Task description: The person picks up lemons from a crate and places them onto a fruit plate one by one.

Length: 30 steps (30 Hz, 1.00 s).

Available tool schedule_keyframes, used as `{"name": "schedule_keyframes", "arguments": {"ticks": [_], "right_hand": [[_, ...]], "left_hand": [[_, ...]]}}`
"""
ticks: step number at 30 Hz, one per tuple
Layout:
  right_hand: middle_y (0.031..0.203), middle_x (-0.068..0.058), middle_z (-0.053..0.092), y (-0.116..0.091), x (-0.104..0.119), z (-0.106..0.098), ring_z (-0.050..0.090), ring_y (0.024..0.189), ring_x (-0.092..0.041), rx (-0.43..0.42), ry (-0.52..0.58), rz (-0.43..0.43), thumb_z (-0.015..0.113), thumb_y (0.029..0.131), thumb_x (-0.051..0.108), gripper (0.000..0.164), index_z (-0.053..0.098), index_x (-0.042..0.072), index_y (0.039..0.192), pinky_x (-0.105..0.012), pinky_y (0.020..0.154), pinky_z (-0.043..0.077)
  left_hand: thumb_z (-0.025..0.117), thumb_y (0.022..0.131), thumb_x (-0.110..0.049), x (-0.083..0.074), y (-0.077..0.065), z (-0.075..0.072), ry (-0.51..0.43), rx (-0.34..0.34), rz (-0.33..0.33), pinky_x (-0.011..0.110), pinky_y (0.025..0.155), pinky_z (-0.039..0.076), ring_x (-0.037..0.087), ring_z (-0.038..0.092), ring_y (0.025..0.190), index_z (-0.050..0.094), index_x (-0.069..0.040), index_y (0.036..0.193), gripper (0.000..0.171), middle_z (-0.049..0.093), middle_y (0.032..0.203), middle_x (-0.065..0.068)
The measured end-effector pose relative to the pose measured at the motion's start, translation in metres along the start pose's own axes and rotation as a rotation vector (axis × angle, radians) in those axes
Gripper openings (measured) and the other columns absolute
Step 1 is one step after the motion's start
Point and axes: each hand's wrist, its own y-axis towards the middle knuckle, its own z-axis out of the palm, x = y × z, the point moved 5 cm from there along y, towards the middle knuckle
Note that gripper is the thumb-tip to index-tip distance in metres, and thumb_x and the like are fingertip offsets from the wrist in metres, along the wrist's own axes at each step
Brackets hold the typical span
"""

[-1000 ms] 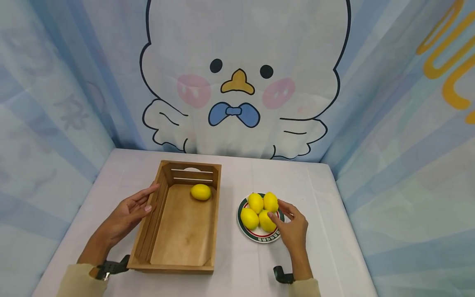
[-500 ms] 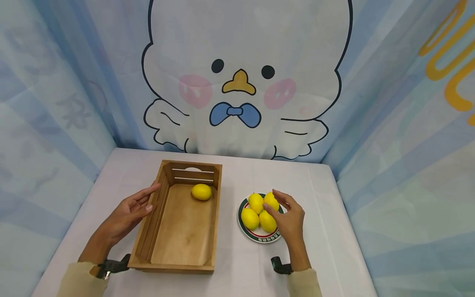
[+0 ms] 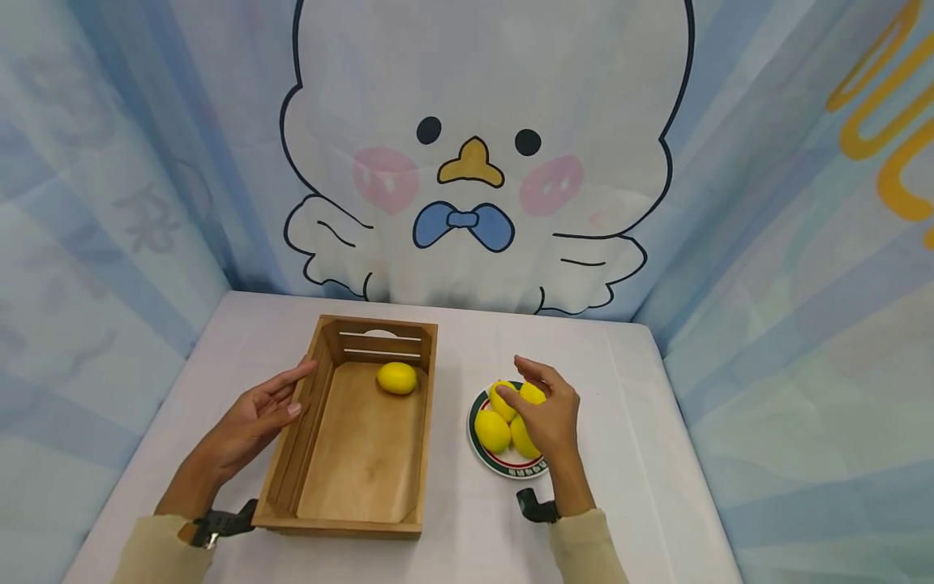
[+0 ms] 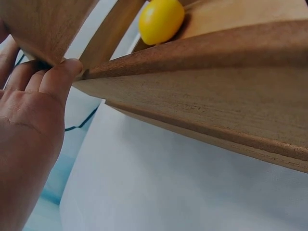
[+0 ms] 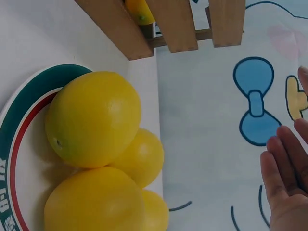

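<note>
A wooden crate point(image 3: 357, 454) with slatted sides stands on the left of the table. Inside it, near the far right corner, lies one lemon point(image 3: 397, 378). My left hand point(image 3: 255, 418) rests against the crate's left wall, its fingers extended, and the left wrist view shows fingertips touching the wood. Several lemons point(image 3: 492, 431) sit together on a small white plate point(image 3: 503, 468) with a green and red rim. Over the plate hovers my right hand point(image 3: 550, 410), fingers and thumb spread apart and holding nothing. It partly covers the right-hand lemons in the head view.
A white cloth covers the table point(image 3: 642, 487). Behind it hangs a pale blue curtain point(image 3: 467, 276) with a cartoon bird, and curtains line both sides. Each wrist wears a dark strap mount.
My right hand has moved from the plate's right side leftward and up, over the lemons, its fingers parted from them. The left hand and crate stay put.
</note>
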Motion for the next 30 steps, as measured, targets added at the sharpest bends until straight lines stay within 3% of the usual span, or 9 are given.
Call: {"name": "schedule_keyframes", "arguments": {"ticks": [14, 25, 30], "right_hand": [[0.134, 0.004, 0.073, 0.011, 0.030, 0.026, 0.068, 0.126, -0.019, 0.074, -0.002, -0.137, 0.090, 0.086, 0.029, 0.050, 0.074, 0.021, 0.133, -0.047, 0.117, 0.051], [0.134, 0.005, 0.073, 0.020, 0.045, 0.038, 0.068, 0.126, -0.016, 0.115, -0.001, -0.195, 0.091, 0.086, 0.027, 0.050, 0.074, 0.021, 0.133, -0.040, 0.115, 0.053], [0.135, 0.006, 0.073, 0.023, 0.051, 0.046, 0.067, 0.127, -0.017, 0.139, -0.006, -0.207, 0.091, 0.086, 0.029, 0.052, 0.074, 0.020, 0.134, -0.042, 0.115, 0.053]], "left_hand": [[0.051, 0.110, -0.001, -0.001, 0.001, 0.001, -0.005, -0.007, 0.008, 0.007, 0.113, 0.039, -0.027, 0.029, 0.142, 0.025, -0.007, 0.169, 0.065, -0.002, 0.181, 0.011], [0.049, 0.110, 0.001, 0.000, 0.000, 0.000, -0.031, 0.005, 0.017, 0.009, 0.114, 0.040, -0.026, 0.030, 0.143, 0.023, -0.005, 0.169, 0.065, -0.004, 0.181, 0.011], [0.050, 0.110, 0.001, 0.000, 0.000, 0.000, -0.029, 0.004, 0.017, 0.009, 0.114, 0.040, -0.026, 0.030, 0.143, 0.023, -0.005, 0.169, 0.065, -0.004, 0.181, 0.011]]}}
